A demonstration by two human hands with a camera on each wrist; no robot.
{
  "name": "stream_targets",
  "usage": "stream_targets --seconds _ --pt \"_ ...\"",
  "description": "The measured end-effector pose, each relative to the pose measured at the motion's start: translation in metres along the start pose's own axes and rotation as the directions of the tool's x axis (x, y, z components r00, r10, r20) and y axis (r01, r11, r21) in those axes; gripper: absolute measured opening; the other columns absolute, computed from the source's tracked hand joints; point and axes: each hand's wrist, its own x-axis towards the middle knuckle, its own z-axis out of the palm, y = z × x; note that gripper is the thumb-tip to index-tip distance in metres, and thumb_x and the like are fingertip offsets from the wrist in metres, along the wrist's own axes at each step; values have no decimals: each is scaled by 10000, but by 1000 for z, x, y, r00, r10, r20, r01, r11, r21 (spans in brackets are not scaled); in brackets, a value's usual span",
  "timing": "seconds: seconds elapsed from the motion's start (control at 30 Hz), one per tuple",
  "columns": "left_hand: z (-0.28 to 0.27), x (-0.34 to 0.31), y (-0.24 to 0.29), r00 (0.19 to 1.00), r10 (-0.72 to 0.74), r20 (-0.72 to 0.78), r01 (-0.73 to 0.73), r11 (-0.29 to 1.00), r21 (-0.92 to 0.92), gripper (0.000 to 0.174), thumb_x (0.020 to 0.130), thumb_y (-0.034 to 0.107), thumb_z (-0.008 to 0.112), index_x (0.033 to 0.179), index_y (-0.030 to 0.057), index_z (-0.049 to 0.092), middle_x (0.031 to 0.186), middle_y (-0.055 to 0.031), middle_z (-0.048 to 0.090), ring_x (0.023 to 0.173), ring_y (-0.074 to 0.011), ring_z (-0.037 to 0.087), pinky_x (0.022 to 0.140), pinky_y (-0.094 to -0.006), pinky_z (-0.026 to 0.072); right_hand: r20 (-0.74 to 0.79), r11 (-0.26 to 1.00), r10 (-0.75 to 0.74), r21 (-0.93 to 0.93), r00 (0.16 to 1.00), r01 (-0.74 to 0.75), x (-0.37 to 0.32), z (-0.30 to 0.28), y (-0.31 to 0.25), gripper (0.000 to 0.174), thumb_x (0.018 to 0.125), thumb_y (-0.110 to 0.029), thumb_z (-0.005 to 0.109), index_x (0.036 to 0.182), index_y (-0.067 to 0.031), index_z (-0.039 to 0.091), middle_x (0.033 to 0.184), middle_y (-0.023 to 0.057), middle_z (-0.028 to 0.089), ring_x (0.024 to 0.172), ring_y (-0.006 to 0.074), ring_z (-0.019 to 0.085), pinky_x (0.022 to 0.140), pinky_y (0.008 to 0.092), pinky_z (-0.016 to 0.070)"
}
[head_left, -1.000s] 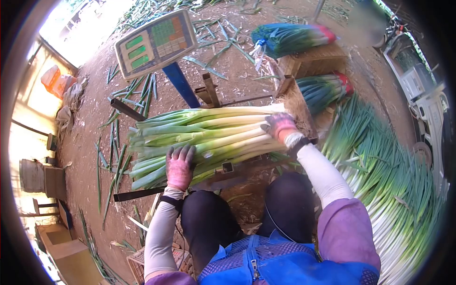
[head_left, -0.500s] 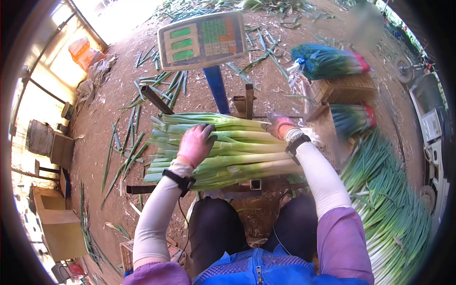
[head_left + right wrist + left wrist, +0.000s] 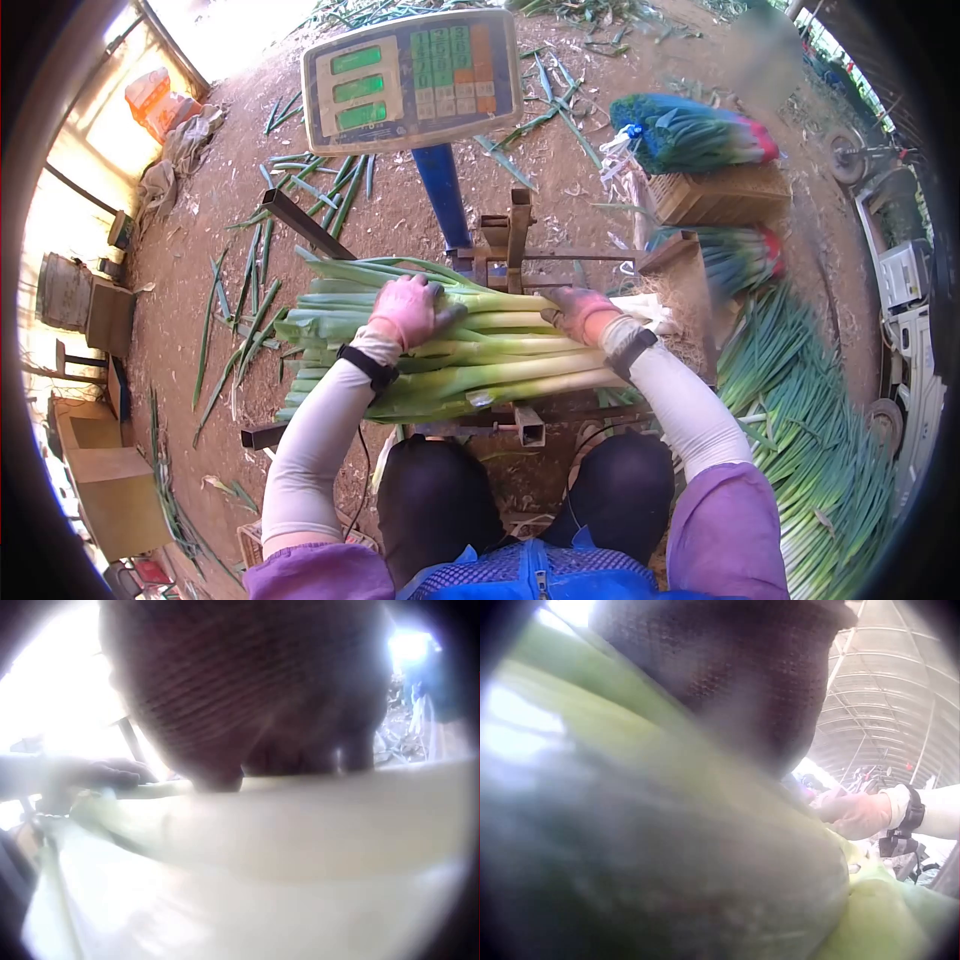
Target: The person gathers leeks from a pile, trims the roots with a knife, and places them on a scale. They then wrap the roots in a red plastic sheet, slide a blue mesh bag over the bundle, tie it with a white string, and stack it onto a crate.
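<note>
A thick row of long green onions (image 3: pixel 500 345) lies across a metal frame in front of my knees, leaves to the left and white ends to the right. My gloved left hand (image 3: pixel 405 308) grips the far stalks near the leafy half, thumb and fingers spread around them. On the pale part, my gloved right hand (image 3: pixel 580 312) holds stalks at the far side of the row. Its bent fingers (image 3: pixel 217 776) come down onto a white stalk in the right wrist view. Stalks close to the lens fill most of the left wrist view, under the dark glove (image 3: pixel 727 667).
A scale display (image 3: pixel 412 80) on a blue post stands beyond the frame. Wrapped green onion bundles (image 3: pixel 690 132) sit at and on a crate (image 3: pixel 720 195) at right. A large onion pile (image 3: pixel 810 430) covers the right floor; cut leaves (image 3: pixel 345 195) litter the left.
My left hand has moved from the near leaves across to the far stalks. The right hand has drawn back from the white ends, then onto the far stalks. The head view has shifted.
</note>
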Motion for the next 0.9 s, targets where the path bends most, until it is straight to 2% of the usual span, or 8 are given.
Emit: stream_targets --seconds 0.33,0.47,0.53,0.6,0.7,0.73,0.8,0.9 --pt "15 9 4 997 -67 42 68 998 -14 621 892 581 484 1239 78 594 1253 -204 527 1171 -385 499 1003 -489 380 -79 999 -37 -37 996 35 6 8 4 515 939 -374 517 1381 -120 448 1351 161 525 1250 352 488 1046 430 395" --pt "35 12 -6 1000 2 -16 -3 997 -71 673 901 566 481 1378 92 470 1468 -170 389 1373 -339 336 1137 -480 234 -232 998 23 54 972 -11 -45 -27 39 376 907 -281 538 1246 -122 567 1243 186 582 1138 362 558 958 425 455" --pt "29 17 4 996 19 92 -8 994 -113 731 882 608 488 1400 95 438 1468 -178 386 1380 -331 330 1140 -493 216 -508 988 131 136 852 -71 -87 -38 83 306 891 -234 539 1155 -104 618 1158 197 616 1067 360 592 910 429 477" --pt "17 20 22 986 35 164 -11 989 -147 802 856 657 491 1425 99 400 1477 -178 371 1393 -324 309 1149 -501 186 -586 964 253 84 770 -254 -114 -48 122 315 888 -245 554 1165 -107 614 1156 197 618 1066 362 591 905 435 478" --pt "12 24 64 973 90 212 -47 979 -200 1048 741 806 504 1489 110 270 1508 -196 306 1433 -337 223 1167 -526 83 -379 914 405 137 832 -382 -133 -59 132 364 891 -276 569 1211 -103 585 1222 177 597 1111 354 576 931 421 475" --pt "1 16 86 971 50 232 -33 996 -78 1145 686 822 552 1509 107 202 1524 -217 252 1441 -366 176 1155 -569 60 -415 924 380 136 827 -357 -132 -54 129 375 888 -282 580 1216 -100 583 1229 171 598 1123 350 573 940 419 473" --pt "9 10 94 980 42 193 -43 999 1 1226 635 829 592 1519 103 152 1532 -225 222 1445 -381 141 1146 -594 41 -482 944 329 131 812 -304 -119 -34 115 399 881 -294 601 1225 -93 580 1242 159 600 1147 344 569 958 413 470" --pt "15 5 90 985 60 163 -68 996 48 1263 618 847 576 1515 66 151 1555 -196 176 1453 -348 126 1143 -604 48 -314 914 385 -1 868 -406 -91 -19 98 365 871 -267 621 1186 -84 613 1225 150 617 1143 344 582 947 417 485"
